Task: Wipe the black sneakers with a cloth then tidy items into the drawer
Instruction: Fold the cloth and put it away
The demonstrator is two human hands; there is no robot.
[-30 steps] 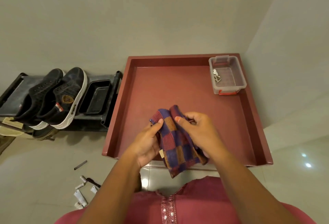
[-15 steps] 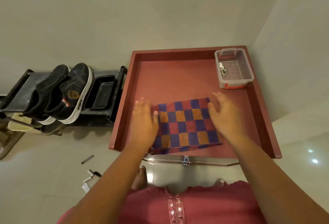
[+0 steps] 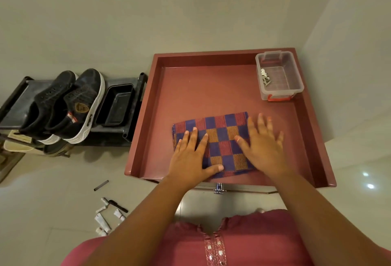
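Nearest the person, on the floor to the lower left, a cluster of small tubes (image 3: pixel 103 221) lies loose with a black pen (image 3: pixel 118 205) and a short dark stick (image 3: pixel 101 185) a little beyond them. None of these is in the drawer, so they look like the items left to tidy.

Beyond them both arms reach into the open red drawer (image 3: pixel 313 138). The left hand (image 3: pixel 191 157) lies flat on the left part of the checked cloth (image 3: pixel 222 138), fingers straight and spread, pressing down and gripping nothing. The right hand (image 3: pixel 263 143) presses the cloth's right part the same way, fingers flat and fanned, its outer fingers reaching past the cloth's edge onto the drawer floor. The cloth sits folded in a neat rectangle near the drawer's front, so it appears to be put away and is just being smoothed.

In the drawer's far right corner stands a clear plastic box (image 3: pixel 296 79) with some small metal pieces inside.

To the left, outside the drawer, the black sneakers (image 3: pixel 69 105) rest side by side on a dark rack (image 3: pixel 129 117), next to a black tray (image 3: pixel 116 107). Whether they are wiped clean cannot be told, though the folded cloth suggests that step is finished.
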